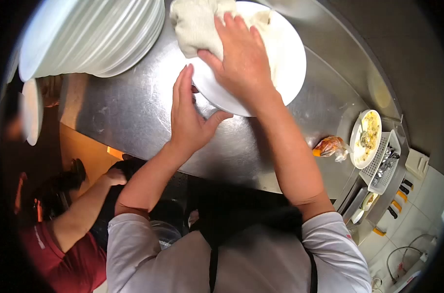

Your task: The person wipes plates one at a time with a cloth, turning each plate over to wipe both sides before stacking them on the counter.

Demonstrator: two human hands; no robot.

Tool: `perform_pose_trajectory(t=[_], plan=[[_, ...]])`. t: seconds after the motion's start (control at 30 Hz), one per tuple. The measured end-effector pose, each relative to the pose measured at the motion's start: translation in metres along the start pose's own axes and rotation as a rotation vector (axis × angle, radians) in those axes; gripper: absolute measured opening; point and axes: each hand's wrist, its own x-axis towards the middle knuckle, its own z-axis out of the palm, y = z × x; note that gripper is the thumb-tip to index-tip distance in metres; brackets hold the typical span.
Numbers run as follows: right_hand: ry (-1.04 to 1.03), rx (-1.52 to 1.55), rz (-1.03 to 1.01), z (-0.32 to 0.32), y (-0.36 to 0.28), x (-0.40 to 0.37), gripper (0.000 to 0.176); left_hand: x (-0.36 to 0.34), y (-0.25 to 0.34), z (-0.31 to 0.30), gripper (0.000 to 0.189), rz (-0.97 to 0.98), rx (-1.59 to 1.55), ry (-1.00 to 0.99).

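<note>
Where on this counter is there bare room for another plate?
The counter is bare between the plate stack and the left hand, and between the wiped plate and the wrapped food. Crowded at the right end: dirty plate, cutlery basket.

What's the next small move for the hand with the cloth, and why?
Probably slide the cloth rightward across the plate. The right hand presses it on the plate's left part, while the right part lies uncovered. The left hand braces the near rim with open fingers, so the plate should hold steady.
</note>
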Motion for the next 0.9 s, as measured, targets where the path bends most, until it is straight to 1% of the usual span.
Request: perform_pose_trajectory(t=[0.1, 0.13, 0.17, 0.2, 0.23, 0.3, 0.37, 0.43, 0.47, 0.57, 0.6, 0.7, 0.73, 0.8, 0.83, 0.87, 0.9], plan=[[-0.098, 0.077, -0.028, -0.029, -0.005, -0.022, 0.06, -0.001, 0.008, 0.004, 0.119, -0.117, 0.034, -0.024], [-0.182, 0.103, 0.004, -0.043, -0.008, -0.033, 0.059, 0.003, 0.024, 0.0, 0.115, -0.12, 0.119, -0.065], [-0.267, 0.128, 0.032, -0.059, -0.012, -0.044, 0.058, 0.002, 0.015, 0.003, 0.113, 0.005, 0.119, -0.039], [-0.342, 0.163, 0.102, -0.076, -0.013, -0.055, 0.058, -0.002, 0.009, 0.008, 0.115, 0.038, 0.123, -0.006], [-0.423, 0.201, 0.174, -0.09, -0.01, -0.064, 0.057, -0.005, 0.008, 0.008, 0.116, 0.064, 0.129, 0.025], [-0.494, 0.019, 0.265, -0.104, 0.006, -0.074, 0.06, -0.004, 0.018, 0.004, 0.119, 0.026, 0.078, -0.004], [-0.418, -0.234, 0.312, -0.097, 0.031, -0.069, 0.064, -0.005, 0.021, 0.003, 0.121, 0.0, 0.066, -0.018], [-0.329, -0.284, 0.337, -0.083, 0.043, -0.048, 0.069, -0.003, 0.017, 0.002, 0.123, 0.002, 0.103, -0.017], [-0.284, -0.279, 0.314, -0.072, 0.041, -0.035, 0.07, -0.003, 0.019, -0.002, 0.124, -0.011, 0.083, -0.034], [-0.191, -0.179, 0.184, -0.031, 0.035, -0.005, 0.07, 0.001, 0.014, -0.004, 0.126, 0.028, 0.009, -0.027], [-0.2, -0.156, 0.148, -0.028, 0.025, 0.004, 0.07, 0.0, 0.015, -0.003, 0.126, 0.074, 0.149, 0.005], [-0.271, 0.053, 0.128, -0.035, -0.017, 0.004, 0.07, -0.006, 0.01, -0.004, 0.128, 0.03, 0.106, -0.014], [-0.293, 0.086, 0.113, -0.036, -0.026, -0.006, 0.069, -0.007, 0.011, -0.001, 0.107, 0.082, 0.165, 0.078], [-0.337, 0.221, 0.057, -0.051, -0.04, -0.037, 0.066, -0.003, 0.008, -0.003, 0.089, 0.124, 0.057, -0.09], [-0.427, 0.262, 0.06, -0.071, -0.051, -0.042, 0.063, -0.001, 0.008, -0.007, 0.08, 0.144, 0.006, -0.174], [-0.476, 0.299, 0.096, -0.088, -0.054, -0.052, 0.06, -0.002, 0.016, -0.014, 0.062, 0.149, -0.054, -0.224], [-0.49, 0.248, 0.179, -0.099, -0.049, -0.06, 0.061, -0.01, 0.004, -0.012, 0.064, 0.092, -0.135, -0.305]])
